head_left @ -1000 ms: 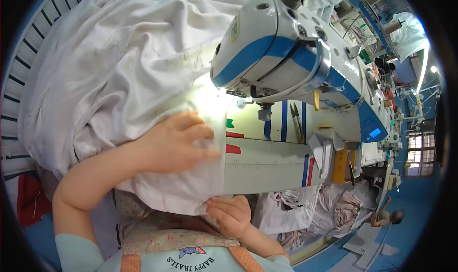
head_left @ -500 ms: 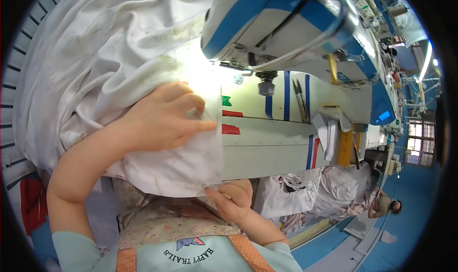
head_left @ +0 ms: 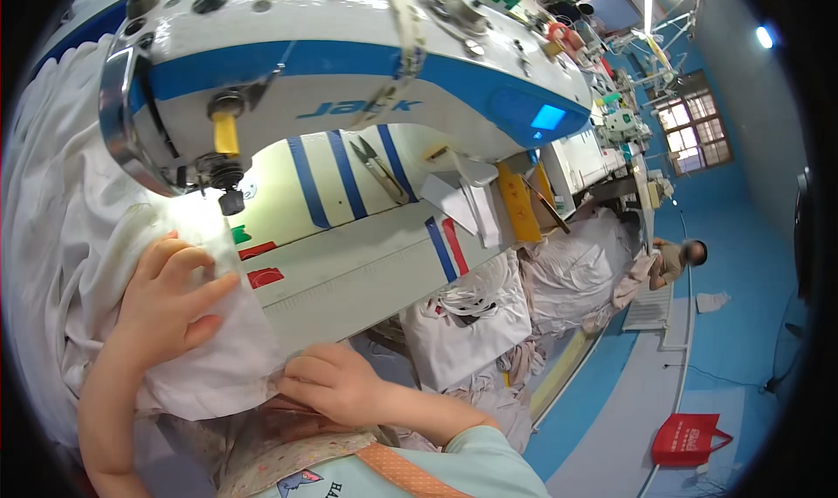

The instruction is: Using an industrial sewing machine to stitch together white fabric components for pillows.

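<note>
White fabric (head_left: pixel 214 358) lies over the left of the sewing machine's bed and hangs past its front edge. My left hand (head_left: pixel 175 302) rests flat on it with fingers spread, a little in front of the lit needle area. At the cloth's near right corner my right hand (head_left: pixel 336 383) pinches the fabric edge between thumb and fingers. The white and blue sewing machine (head_left: pixel 288 88) stands over the cloth; its needle is lost in the glare and behind the head.
Thread snips (head_left: pixel 380 171) lie on the machine bed (head_left: pixel 349 271), by blue tape strips. White paper pieces (head_left: pixel 463 206) and a yellow block (head_left: pixel 519 203) sit farther right. Piled white cloth (head_left: pixel 471 332) lies beyond the table edge. A person (head_left: pixel 672 261) is in the background, near a red bag (head_left: pixel 690 439).
The view has swung to the right, so the machine and my hands appear farther left. My left hand still lies on the fabric, and my right hand keeps its pinch at the corner.
</note>
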Demonstrator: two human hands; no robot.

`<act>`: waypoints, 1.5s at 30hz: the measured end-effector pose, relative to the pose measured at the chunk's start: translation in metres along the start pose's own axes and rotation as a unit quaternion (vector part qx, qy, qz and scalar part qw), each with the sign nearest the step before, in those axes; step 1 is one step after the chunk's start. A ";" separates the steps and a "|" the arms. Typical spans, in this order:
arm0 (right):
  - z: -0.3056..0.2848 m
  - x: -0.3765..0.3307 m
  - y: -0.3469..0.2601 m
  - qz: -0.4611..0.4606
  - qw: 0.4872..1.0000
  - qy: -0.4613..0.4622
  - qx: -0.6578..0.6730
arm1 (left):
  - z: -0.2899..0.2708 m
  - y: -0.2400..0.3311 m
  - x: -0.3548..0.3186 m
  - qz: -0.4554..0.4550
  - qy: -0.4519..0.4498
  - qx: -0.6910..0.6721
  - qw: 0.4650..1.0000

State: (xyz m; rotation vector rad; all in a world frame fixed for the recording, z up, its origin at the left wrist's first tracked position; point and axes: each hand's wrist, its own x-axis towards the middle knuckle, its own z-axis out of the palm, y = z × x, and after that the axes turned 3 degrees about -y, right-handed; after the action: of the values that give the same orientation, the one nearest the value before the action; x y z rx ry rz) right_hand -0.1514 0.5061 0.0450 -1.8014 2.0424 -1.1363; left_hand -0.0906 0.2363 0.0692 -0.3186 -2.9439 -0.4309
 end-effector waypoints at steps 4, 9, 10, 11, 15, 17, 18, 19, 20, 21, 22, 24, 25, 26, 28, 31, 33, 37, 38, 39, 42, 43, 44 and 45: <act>-0.071 -0.010 0.023 0.159 0.978 0.096 -0.093 | 0.000 0.001 -0.001 0.008 0.005 0.007 1.000; -0.154 -0.001 0.108 0.280 0.875 0.247 -0.308 | -0.002 0.003 -0.001 0.013 0.007 0.007 1.000; -0.158 -0.001 0.118 0.286 0.869 0.198 -0.352 | -0.002 0.003 -0.001 0.014 0.007 0.009 1.000; -0.160 -0.001 0.127 0.291 0.860 0.148 -0.393 | -0.002 0.003 -0.002 0.015 0.006 0.009 1.000; -0.163 -0.006 0.141 0.260 0.848 0.050 -0.459 | -0.002 0.004 -0.004 0.013 0.000 0.011 1.000; -0.163 -0.007 0.141 0.243 0.845 0.031 -0.476 | -0.003 0.003 -0.004 0.010 0.002 0.011 1.000; -0.164 -0.007 0.141 0.234 0.843 0.021 -0.484 | -0.003 0.003 -0.004 0.011 0.001 0.008 1.000; -0.164 -0.007 0.142 0.227 0.839 0.017 -0.494 | -0.003 0.003 -0.005 0.010 0.000 0.006 1.000; -0.165 -0.007 0.142 0.228 0.845 0.028 -0.483 | -0.003 0.003 -0.005 0.011 -0.003 0.002 1.000; -0.165 -0.007 0.142 0.231 0.849 0.045 -0.473 | -0.004 0.003 -0.005 0.012 -0.002 0.005 1.000; -0.165 -0.007 0.142 0.234 0.853 0.061 -0.463 | -0.004 0.003 -0.005 0.014 -0.001 0.007 1.000; -0.167 -0.008 0.142 0.197 0.858 0.040 -0.472 | -0.003 0.003 -0.006 0.016 0.000 0.011 1.000; -0.170 -0.008 0.142 0.179 0.861 0.029 -0.476 | -0.003 0.003 -0.006 0.017 0.001 0.013 1.000; -0.172 -0.009 0.142 0.197 0.872 0.036 -0.446 | -0.002 0.003 -0.006 0.017 0.002 0.013 1.000; -0.176 -0.008 0.144 0.235 0.892 0.052 -0.383 | -0.001 0.002 -0.007 0.018 0.002 0.013 1.000; -0.180 -0.005 0.149 0.227 0.879 -0.003 -0.418 | -0.001 0.001 -0.007 0.018 0.001 0.012 1.000; -0.181 -0.004 0.152 0.213 0.864 -0.037 -0.455 | -0.001 0.001 -0.007 0.024 0.005 0.011 1.000; -0.182 -0.006 0.156 0.189 0.852 -0.072 -0.482 | -0.001 0.002 -0.009 0.028 0.017 0.006 0.999; -0.182 -0.008 0.156 0.202 0.870 -0.039 -0.448 | -0.001 0.002 -0.009 0.026 0.017 0.004 1.000; -0.181 -0.008 0.157 0.223 0.878 -0.004 -0.423 | 0.000 0.001 -0.010 0.028 0.017 0.007 0.999; -0.179 -0.013 0.155 0.222 0.906 0.105 -0.345 | 0.001 -0.002 -0.012 0.035 0.014 0.014 0.999; -0.178 -0.014 0.152 0.224 0.913 0.141 -0.311 | 0.001 -0.004 -0.012 0.037 0.013 0.015 0.999; -0.175 -0.015 0.147 0.258 0.910 0.176 -0.274 | 0.001 -0.004 -0.013 0.043 0.011 0.016 0.999; -0.172 -0.016 0.140 0.260 0.912 0.196 -0.250 | 0.000 -0.003 -0.012 0.041 0.018 0.013 0.999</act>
State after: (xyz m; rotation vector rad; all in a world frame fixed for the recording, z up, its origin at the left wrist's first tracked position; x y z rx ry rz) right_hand -0.3574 0.5874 0.0680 -1.0875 3.0270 -0.9126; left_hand -0.0792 0.2312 0.0665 -0.4238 -2.8869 -0.3840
